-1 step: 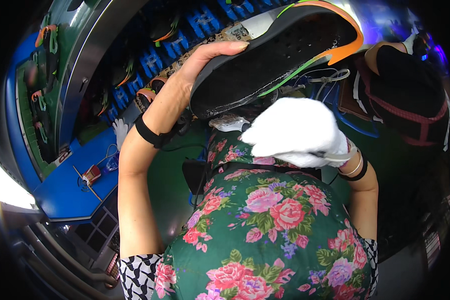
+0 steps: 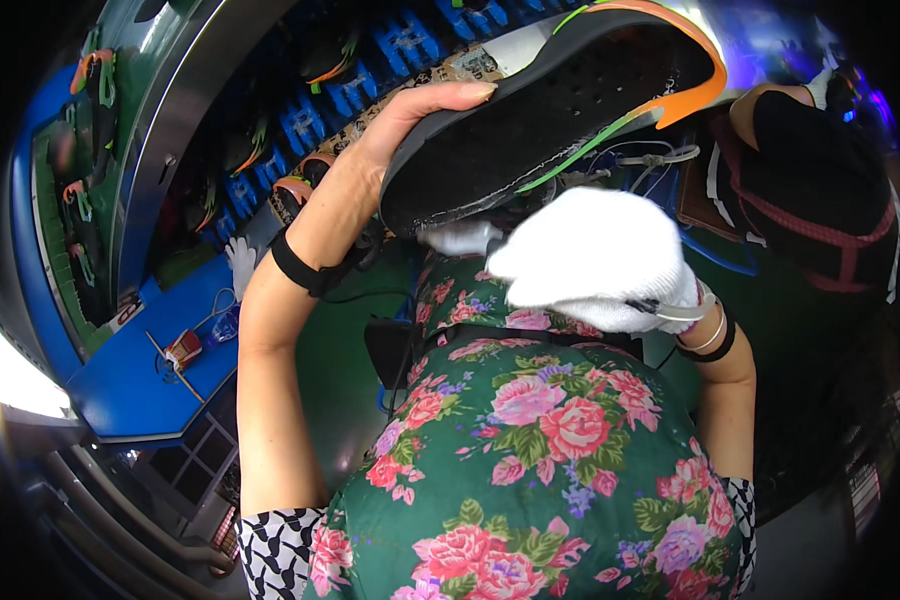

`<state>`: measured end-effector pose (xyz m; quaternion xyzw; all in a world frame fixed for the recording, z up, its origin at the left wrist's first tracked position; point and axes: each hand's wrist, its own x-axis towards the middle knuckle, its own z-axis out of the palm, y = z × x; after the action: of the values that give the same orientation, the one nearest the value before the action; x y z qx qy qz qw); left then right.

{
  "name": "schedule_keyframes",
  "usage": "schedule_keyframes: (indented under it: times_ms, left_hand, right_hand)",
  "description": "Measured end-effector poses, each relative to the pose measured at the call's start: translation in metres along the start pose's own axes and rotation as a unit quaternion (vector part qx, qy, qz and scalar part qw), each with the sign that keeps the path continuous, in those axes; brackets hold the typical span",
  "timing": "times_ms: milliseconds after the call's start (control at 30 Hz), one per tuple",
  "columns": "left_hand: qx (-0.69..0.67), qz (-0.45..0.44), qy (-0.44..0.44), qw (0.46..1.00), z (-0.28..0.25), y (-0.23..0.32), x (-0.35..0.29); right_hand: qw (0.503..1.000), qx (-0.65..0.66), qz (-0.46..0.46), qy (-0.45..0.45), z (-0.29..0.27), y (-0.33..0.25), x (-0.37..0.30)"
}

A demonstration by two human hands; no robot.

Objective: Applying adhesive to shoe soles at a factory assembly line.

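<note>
My bare left hand (image 2: 410, 120) grips the near left end of a black shoe sole (image 2: 550, 125), its thumb lying along the upper edge. The sole has an orange and green rim, and a thin whitish line runs along its lower edge. My right hand (image 2: 595, 260), in a white knit glove, is closed below the sole. From its fingers a small tool (image 2: 460, 240) with a pale, flat head and dark neck points left, near the sole's lower edge. The tool is blurred and its handle is hidden in the glove.
Behind the sole stand rows of blue holders (image 2: 305, 125) with more orange and green soles. A blue table (image 2: 135, 375) at left carries a red box (image 2: 183, 347) and a white glove (image 2: 240, 262). A person in dark clothes (image 2: 820, 190) is at right, near pale cables (image 2: 660, 158).
My gloved right hand has shifted slightly, and the tool's head has moved up a little toward the sole's lower edge. My left hand and the sole stay in place.
</note>
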<state>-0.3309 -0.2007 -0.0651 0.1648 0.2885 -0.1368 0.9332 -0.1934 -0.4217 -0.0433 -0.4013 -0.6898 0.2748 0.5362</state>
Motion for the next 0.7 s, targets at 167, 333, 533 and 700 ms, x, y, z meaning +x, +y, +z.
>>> schedule_keyframes:
  times_ms: [167,333,533,700]
  left_hand:
    - [0.007,0.012,0.033,0.999,0.001,-0.002,0.002]
    - [-0.029,0.024,-0.001,0.999,-0.019,-0.004,0.006]
    - [-0.053,0.077,0.005,0.996,-0.021,-0.023,0.014]
    - [-0.106,0.057,-0.037,0.992,-0.019,-0.046,0.016]
  right_hand:
    - [0.998,-0.057,0.008,0.01,0.009,0.003,-0.005]
    - [0.994,-0.073,0.04,0.076,0.01,0.007,0.0]
    - [0.949,0.131,0.211,0.193,-0.007,0.007,0.002]
    - [0.944,0.029,0.227,0.236,-0.033,0.025,0.004]
